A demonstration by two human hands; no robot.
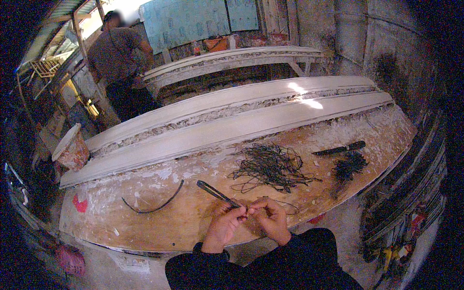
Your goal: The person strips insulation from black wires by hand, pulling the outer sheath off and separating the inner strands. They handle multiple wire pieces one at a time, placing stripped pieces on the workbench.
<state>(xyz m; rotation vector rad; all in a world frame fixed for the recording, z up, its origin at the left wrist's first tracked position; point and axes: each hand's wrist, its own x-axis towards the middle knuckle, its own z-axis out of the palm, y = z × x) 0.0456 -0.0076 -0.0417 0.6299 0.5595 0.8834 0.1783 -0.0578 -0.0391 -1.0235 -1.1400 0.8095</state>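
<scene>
My left hand [222, 226] is closed round a folded black strip [214, 190], whose looped end points up and to the left. Close against it, my right hand [270, 220] pinches at the strip's lower end. A thin dark cord [293, 207] curves out beside my right fingers; what lies between the fingertips is too small to make out clearly. Beyond my hands lies a loose tangle of black cord [273, 166]. Right of the tangle are a black-handled knife [339, 148] and a small heap of short black pieces [350, 166]. A single curved black strip [155, 208] rests to the left.
The wooden tabletop [96, 217] is stained with white. Long white moulded pieces [232, 118] run along its far side, with a crusted bucket [72, 147] at their left end. A person [118, 58] stands beyond, near another bench [232, 60]. A pink basket [71, 260] sits low at left.
</scene>
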